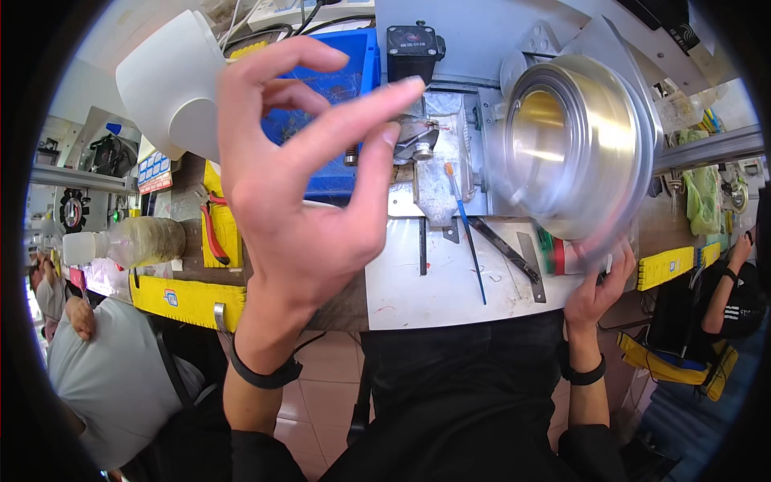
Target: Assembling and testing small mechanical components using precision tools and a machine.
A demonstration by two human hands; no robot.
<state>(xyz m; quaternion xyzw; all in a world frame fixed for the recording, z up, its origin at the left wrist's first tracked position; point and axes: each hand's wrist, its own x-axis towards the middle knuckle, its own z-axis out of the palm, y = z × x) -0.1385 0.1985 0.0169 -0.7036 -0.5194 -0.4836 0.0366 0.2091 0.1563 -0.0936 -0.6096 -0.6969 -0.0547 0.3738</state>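
Note:
My left hand (309,189) is raised over the bench. Its thumb and index fingertips are apart, the other fingers are bent, and nothing shows between them. Behind the fingertips is a small metal fixture (422,149) with a round knob, mounted on a worn metal plate (454,193). My right hand (598,293) is at the lower edge of a large brass-and-silver metal drum (598,132) with a wide clear-looking flange. The drum is smeared by motion. Fingers of the right hand are bent up at the flange, their tips blurred or hidden, so a grip cannot be made out.
A thin blue brush (470,233), dark tweezers (506,251) and a metal strip (532,269) lie on the white board (409,301). A blue bin (365,64), red-handled pliers (213,229), a plastic bottle (144,243) and a white lamp shade (165,76) stand around. Other people sit at both sides.

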